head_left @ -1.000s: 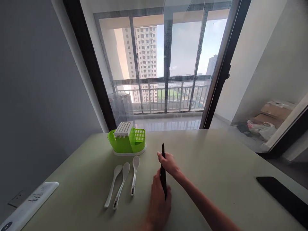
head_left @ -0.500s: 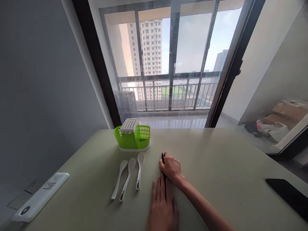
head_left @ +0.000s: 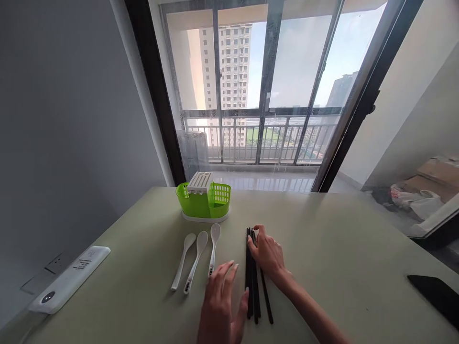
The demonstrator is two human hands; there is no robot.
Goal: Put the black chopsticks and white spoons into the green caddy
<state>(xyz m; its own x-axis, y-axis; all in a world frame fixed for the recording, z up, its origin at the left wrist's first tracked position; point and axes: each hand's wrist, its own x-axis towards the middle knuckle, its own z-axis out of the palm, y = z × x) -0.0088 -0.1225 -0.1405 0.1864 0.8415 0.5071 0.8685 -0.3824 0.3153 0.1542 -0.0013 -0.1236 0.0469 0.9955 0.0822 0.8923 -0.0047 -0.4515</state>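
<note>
Several black chopsticks (head_left: 254, 291) lie in a loose bundle on the pale green table (head_left: 322, 229), pointing away from me. My right hand (head_left: 268, 252) rests flat on their far part, fingertips near the tips. Just left of the bundle hovers my left hand (head_left: 220, 303), fingers spread, its thumb against the leftmost stick. Three white spoons (head_left: 199, 255) lie side by side to the left of that. Behind them stands a green cutlery drainer (head_left: 203, 202) with a white slotted insert.
A white power strip (head_left: 68, 280) lies at the table's left edge beside a wall socket. A black phone (head_left: 435, 295) sits at the right edge. Beyond the table's far edge are glass balcony doors; boxes and bags lie on the floor to the right.
The chopsticks were held upright as a bundle, then laid flat on the table and spread a little. My left hand slid off them to the left. The view shifted left.
</note>
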